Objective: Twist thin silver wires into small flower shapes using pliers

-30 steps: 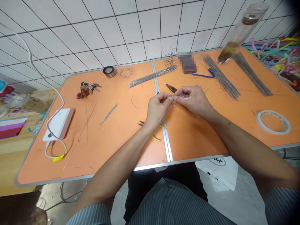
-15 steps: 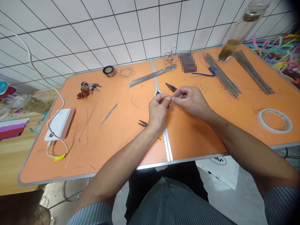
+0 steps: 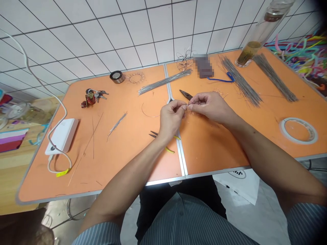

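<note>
My left hand (image 3: 171, 119) and my right hand (image 3: 211, 107) meet above the table's middle seam, fingertips pinched together. Between them is a piece of thin wire (image 3: 187, 106), bent, with fine loops showing under the right fingers; most of it is hidden. Just behind the hands lies a dark-jawed pair of pliers (image 3: 186, 94), its handles covered by my right hand. A second pair of pliers (image 3: 169, 150) with yellow handles lies partly under my left wrist. Left of my left hand a curved wire (image 3: 146, 112) rests on the table.
Bundles of straight wire (image 3: 165, 81) lie at the back and right (image 3: 241, 81). A tape roll (image 3: 117, 77), keys (image 3: 98, 95) and a white power bank (image 3: 62, 135) are to the left. A glass bottle (image 3: 249, 52) stands back right, near a white tape ring (image 3: 298, 130).
Both hands stay pinched on the wire, with the right hand raised slightly. My left arm has shifted a little left, and more of the yellow plier handles shows. The view has shifted slightly.
</note>
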`<state>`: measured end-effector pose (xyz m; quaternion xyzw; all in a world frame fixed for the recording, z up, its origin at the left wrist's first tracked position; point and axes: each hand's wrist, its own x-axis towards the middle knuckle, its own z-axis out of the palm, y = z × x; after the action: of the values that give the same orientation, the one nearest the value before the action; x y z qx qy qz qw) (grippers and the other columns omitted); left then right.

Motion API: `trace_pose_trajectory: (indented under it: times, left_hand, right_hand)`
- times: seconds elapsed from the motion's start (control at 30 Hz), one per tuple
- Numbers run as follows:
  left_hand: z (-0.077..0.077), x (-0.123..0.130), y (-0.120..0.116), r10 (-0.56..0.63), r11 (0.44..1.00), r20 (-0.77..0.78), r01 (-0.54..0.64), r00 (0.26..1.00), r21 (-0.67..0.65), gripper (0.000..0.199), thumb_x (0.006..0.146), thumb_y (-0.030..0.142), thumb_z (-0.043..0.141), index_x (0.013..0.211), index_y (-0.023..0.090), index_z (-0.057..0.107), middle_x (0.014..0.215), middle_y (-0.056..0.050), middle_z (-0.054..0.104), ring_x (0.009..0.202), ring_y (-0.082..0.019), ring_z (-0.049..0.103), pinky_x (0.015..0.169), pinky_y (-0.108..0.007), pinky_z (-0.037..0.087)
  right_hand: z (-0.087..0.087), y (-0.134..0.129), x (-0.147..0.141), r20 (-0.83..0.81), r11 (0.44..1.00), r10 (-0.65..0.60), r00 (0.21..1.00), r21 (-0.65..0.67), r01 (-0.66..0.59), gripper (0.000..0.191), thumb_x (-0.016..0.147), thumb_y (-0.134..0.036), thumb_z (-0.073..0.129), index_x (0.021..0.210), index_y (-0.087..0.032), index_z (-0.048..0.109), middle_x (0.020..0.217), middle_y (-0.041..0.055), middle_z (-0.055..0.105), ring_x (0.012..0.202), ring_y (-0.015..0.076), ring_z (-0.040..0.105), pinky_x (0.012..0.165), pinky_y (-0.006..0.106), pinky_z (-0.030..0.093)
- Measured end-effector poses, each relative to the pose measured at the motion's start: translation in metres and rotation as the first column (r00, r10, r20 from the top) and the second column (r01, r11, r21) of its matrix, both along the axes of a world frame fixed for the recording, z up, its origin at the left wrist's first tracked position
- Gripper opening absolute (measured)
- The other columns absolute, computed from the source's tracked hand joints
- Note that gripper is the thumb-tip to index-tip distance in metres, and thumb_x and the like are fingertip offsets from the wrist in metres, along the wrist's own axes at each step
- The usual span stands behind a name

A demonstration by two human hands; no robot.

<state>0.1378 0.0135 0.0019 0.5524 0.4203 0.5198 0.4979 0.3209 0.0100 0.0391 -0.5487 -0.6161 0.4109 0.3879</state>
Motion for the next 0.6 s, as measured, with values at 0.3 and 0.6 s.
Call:
trace_pose_trajectory:
  times: [0.3, 0.6]
  left_hand:
    - [-0.0019, 0.0022, -0.0005, 0.017, 0.995, 0.129, -0.004, 0.992, -0.100, 0.013, 0.095, 0.015, 0.075, 0.083, 0.018, 0.073, 0.070, 0.001, 0.070, 0.064, -0.011, 0.065, 0.067, -0.024, 0.056]
    - [-0.0022, 0.0018, -0.0005, 0.063, 0.982, 0.235, -0.018, 0.970, -0.188, 0.015, 0.096, 0.012, 0.074, 0.083, 0.018, 0.072, 0.076, 0.001, 0.071, 0.066, -0.010, 0.068, 0.066, -0.022, 0.056]
  right_hand:
    - [0.0025, -0.0042, -0.0002, -0.116, 0.999, 0.025, 0.993, -0.045, -0.030, 0.015, 0.086, -0.027, 0.084, 0.084, -0.019, 0.072, 0.068, 0.0001, 0.063, 0.060, 0.0128, 0.052, 0.055, 0.030, 0.035]
    - [-0.0006, -0.0037, -0.0019, -0.189, 0.999, 0.026, 0.982, -0.031, -0.032, 0.018, 0.091, -0.026, 0.083, 0.087, -0.021, 0.065, 0.070, -0.0013, 0.062, 0.063, 0.0127, 0.054, 0.059, 0.028, 0.041]
